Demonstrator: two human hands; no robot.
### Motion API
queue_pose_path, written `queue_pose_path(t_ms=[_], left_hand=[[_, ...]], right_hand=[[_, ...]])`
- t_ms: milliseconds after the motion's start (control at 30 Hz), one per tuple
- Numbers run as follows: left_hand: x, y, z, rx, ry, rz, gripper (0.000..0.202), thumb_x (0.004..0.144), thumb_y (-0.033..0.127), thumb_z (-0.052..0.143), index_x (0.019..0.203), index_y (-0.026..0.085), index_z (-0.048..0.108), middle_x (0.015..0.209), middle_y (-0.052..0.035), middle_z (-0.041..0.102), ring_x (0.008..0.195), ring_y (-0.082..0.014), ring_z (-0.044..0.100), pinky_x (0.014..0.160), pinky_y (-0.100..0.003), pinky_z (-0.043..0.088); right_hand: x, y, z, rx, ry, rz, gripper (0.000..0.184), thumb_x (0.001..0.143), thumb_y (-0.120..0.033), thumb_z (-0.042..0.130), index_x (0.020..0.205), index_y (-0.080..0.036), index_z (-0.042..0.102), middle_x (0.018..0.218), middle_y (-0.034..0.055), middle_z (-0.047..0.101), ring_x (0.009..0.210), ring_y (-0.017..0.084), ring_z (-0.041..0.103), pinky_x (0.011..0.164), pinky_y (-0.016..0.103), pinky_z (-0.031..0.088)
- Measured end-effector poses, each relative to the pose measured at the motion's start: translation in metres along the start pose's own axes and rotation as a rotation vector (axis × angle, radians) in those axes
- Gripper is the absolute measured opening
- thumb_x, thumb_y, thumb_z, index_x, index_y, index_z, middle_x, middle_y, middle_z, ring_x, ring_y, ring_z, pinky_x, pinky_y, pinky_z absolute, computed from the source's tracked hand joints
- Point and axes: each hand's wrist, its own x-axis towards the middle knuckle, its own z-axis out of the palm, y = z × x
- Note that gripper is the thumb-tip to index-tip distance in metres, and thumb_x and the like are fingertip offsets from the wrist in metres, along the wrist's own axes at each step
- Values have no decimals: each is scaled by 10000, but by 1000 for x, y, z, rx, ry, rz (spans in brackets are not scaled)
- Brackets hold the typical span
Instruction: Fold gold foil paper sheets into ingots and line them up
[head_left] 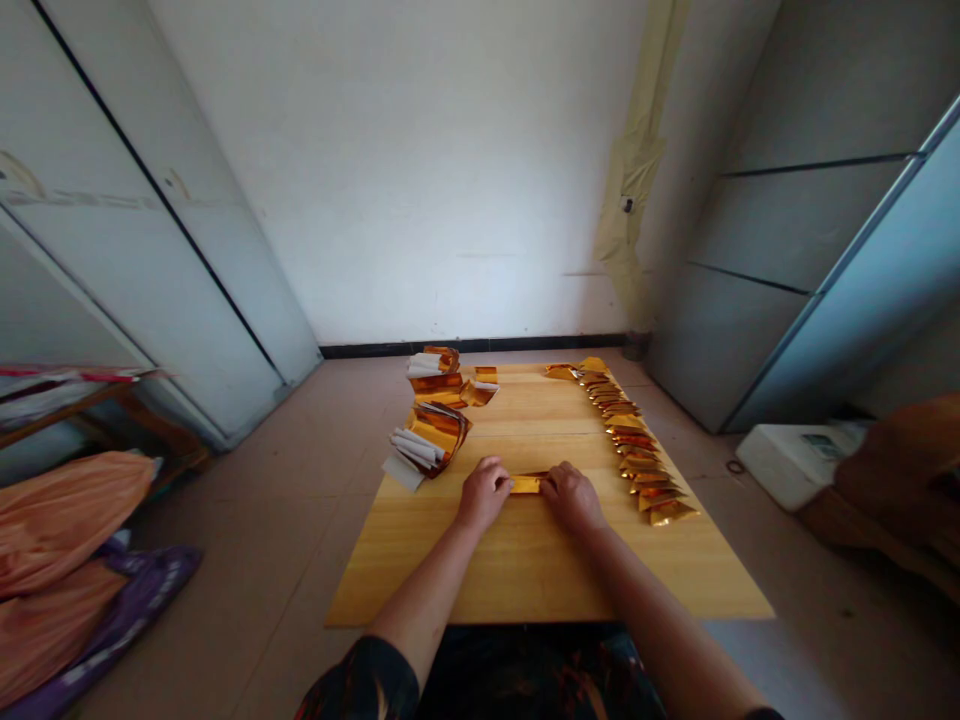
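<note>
Pinching from either end, the left hand and right hand hold a gold foil strip lengthwise between them on the bench, fingers clenched, each hand equally near; a row of folded foil lies rightward.

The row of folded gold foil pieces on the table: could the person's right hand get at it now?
Probably yes: the right hand sits close to the row, with only wooden tabletop between them.
</note>
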Motion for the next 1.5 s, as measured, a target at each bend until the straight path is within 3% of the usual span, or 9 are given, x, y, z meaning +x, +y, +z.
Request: queue_pose_path(t_ms=[167, 433, 1300, 1500], left_hand=[[1, 4, 4, 11, 36, -27, 124, 709, 74, 600, 663, 189, 603, 995, -49, 629, 1017, -174, 583, 869, -289, 456], [4, 8, 2, 47, 4, -28, 137, 724, 73, 579, 641, 178, 551, 784, -2, 570, 773, -122, 544, 726, -227, 420], [6, 9, 3, 152, -45, -30, 147, 759, 88, 543, 645, 180, 534, 742, -4, 540, 723, -121, 510, 673, -221, 373], [5, 8, 2, 163, -53, -13, 138, 776, 101, 525, 669, 188, 532, 745, -2, 543, 720, -123, 509, 677, -223, 377]], right_hand=[[2, -1, 2, -23, -5, 23, 154, 858, -233, 510, 792, -174, 636, 861, 49, 637, 808, 140, 588, 702, 214, 368], [3, -1, 5, -28, 6, 35, 154, 855, -233, 507, 797, -170, 635, 862, 51, 635, 805, 137, 588, 704, 213, 362], [7, -6, -7, -58, -106, 86, 201, 885, -309, 497, 863, -170, 640, 914, 77, 647, 816, 153, 611, 669, 225, 376], [4, 7, -4, 50, -56, 36, 198, 849, -339, 536, 793, -174, 629, 853, 52, 625, 753, 138, 583, 652, 217, 368]])
